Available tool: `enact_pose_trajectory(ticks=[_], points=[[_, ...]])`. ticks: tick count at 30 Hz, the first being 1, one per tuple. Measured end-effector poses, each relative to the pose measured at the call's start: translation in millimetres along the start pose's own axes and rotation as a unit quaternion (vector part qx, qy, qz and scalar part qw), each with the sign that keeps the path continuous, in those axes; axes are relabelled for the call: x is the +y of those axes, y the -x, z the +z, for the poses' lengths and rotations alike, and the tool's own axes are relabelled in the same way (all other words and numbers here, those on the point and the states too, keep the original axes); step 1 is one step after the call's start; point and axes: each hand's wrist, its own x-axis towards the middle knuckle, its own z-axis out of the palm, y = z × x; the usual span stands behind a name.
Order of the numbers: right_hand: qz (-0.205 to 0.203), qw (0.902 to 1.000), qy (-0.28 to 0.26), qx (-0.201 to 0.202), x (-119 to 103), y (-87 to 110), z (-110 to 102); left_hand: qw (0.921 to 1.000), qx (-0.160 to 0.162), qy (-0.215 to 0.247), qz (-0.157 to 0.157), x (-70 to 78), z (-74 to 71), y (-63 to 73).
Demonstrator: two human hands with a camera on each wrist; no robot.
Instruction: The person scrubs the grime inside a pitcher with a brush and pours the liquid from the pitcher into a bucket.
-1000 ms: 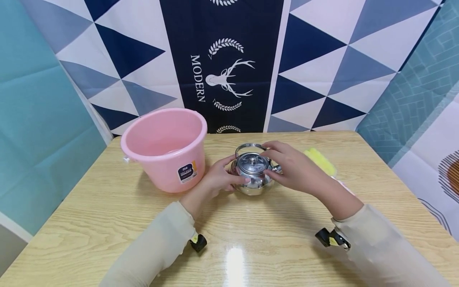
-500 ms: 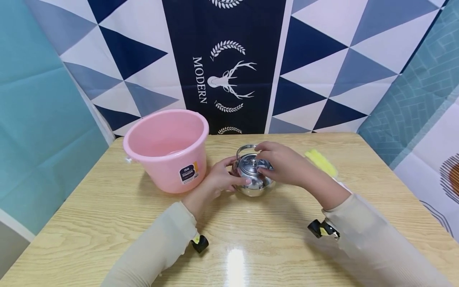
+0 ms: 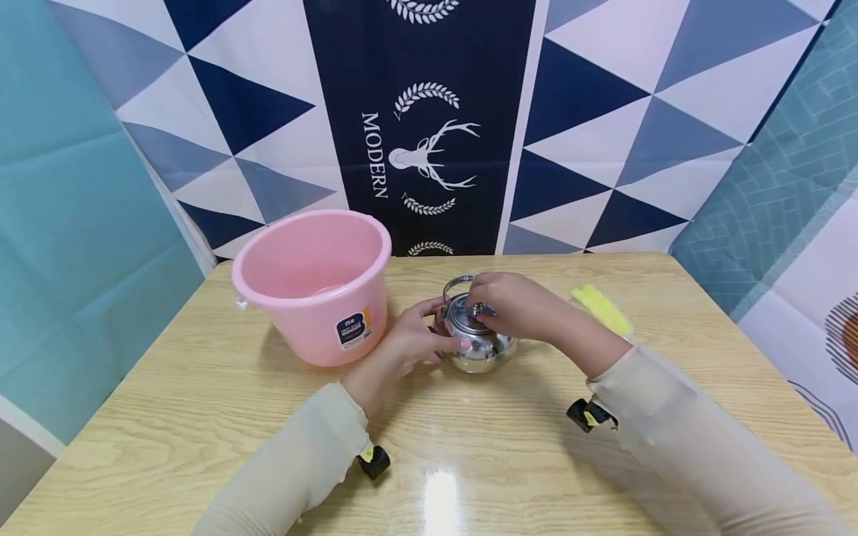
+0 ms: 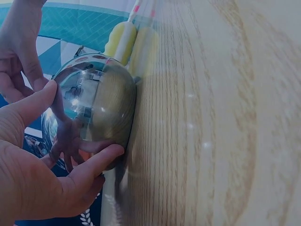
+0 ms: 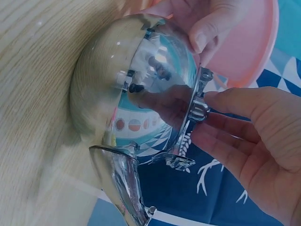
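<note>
A shiny metal kettle (image 3: pixel 474 360) stands upright on the wooden table, its loop handle (image 3: pixel 450 286) raised. My left hand (image 3: pixel 417 336) holds the kettle's left side; in the left wrist view its thumb and a finger are spread against the polished body (image 4: pixel 113 108). My right hand (image 3: pixel 512 304) is over the lid (image 3: pixel 461 316), and in the right wrist view thumb and fingers pinch the lid knob (image 5: pixel 200 109). The lid appears seated on the body. The spout (image 5: pixel 117 181) points away from the left hand; in the head view my right hand mostly hides it.
A pink bucket (image 3: pixel 322 298) stands just left of the kettle, near my left forearm. Behind my right hand lies a yellow sponge brush (image 3: pixel 603 309) with a pale handle (image 4: pixel 134 8). A patterned cloth (image 3: pixel 596 126) hangs along the table's back edge.
My right hand has moved left from the kettle's right side and handle to the lid, its fingers closing round the knob. The left hand keeps its hold; the kettle stays in place.
</note>
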Motion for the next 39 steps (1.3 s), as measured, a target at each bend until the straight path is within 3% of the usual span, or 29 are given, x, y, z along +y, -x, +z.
enact_pose_trajectory(ticks=[7,25,39], points=[[-0.016,0.9998,0.006,-0.007,3,-5.0,3,1.0,-0.003,0.002,0.0,-0.5,1.0,2.5],[0.001,0.9988,-0.006,-0.049,3,-18.0,-1,0.9998,-0.01,0.01,0.011,1.4,-0.2,2.8],[-0.005,0.999,-0.009,-0.043,3,-17.1,-7,0.9997,-0.018,0.016,0.01,-1.8,-1.8,-0.8]])
